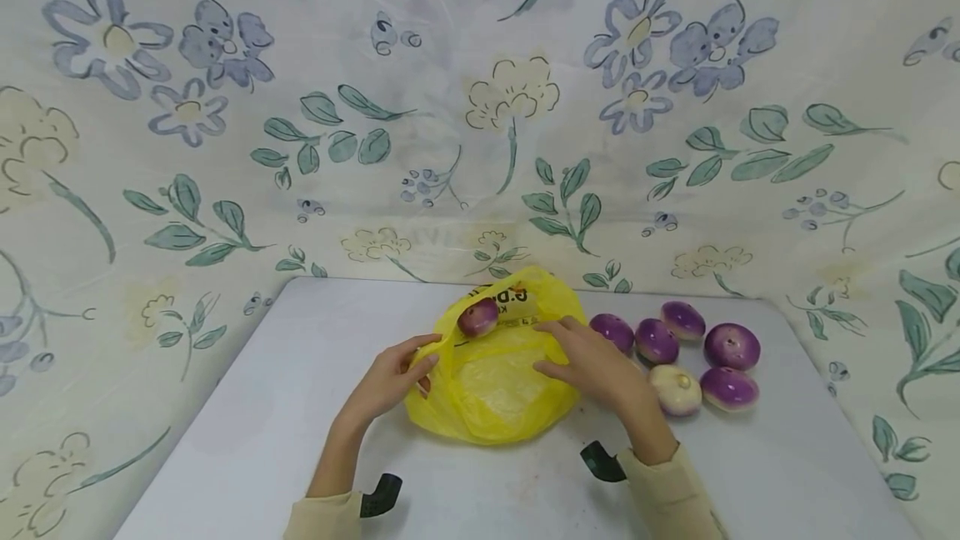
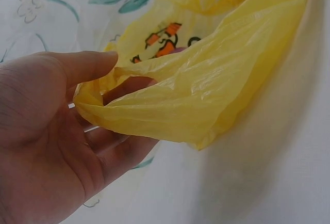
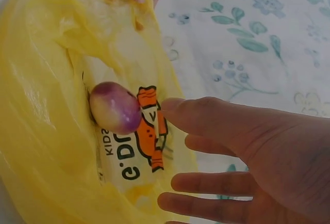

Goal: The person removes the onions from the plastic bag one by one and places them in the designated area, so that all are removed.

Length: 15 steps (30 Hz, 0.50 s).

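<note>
A thin yellow plastic bag [image 1: 502,398] lies with its mouth spread wide, black lettering and an orange cartoon print showing on its inner side. Inside it rests one purple-and-white turnip [image 1: 477,317], also seen in the right wrist view as a turnip [image 3: 115,108] beside the print. My left hand [image 1: 393,377] pinches the bag's left rim between thumb and fingers; in the left wrist view the thumb lies over the film [image 2: 154,110] with some fingers behind it. My right hand [image 1: 592,361] is over the bag's right side, fingers spread and holding nothing.
Right of the bag, several turnips [image 1: 731,347] lie loose in a group on the white table [image 1: 247,407], one turnip [image 1: 675,390] with its pale side up. A floral cloth [image 1: 450,107] hangs behind the table. Dark wrist-worn pieces [image 1: 381,496] stick out at both sleeves.
</note>
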Tool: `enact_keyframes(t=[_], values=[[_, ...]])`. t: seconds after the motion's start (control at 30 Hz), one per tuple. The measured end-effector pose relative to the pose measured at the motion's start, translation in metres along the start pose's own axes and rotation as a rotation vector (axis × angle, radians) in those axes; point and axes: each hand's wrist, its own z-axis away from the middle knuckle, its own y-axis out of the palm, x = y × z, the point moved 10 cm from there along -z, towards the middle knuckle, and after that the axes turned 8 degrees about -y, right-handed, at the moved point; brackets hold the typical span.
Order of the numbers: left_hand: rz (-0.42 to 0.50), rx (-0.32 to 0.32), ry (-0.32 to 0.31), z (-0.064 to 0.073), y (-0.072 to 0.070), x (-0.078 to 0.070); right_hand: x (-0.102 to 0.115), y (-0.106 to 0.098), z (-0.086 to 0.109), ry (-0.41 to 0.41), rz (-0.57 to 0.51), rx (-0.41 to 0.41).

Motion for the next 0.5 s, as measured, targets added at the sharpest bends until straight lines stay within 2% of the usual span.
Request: enact_keyframes(t=[0.5], values=[[0.000,0.005,0.006,0.000,0.001,-0.001,0.008,0.015,-0.041,-0.065,-0.036,0.024]])
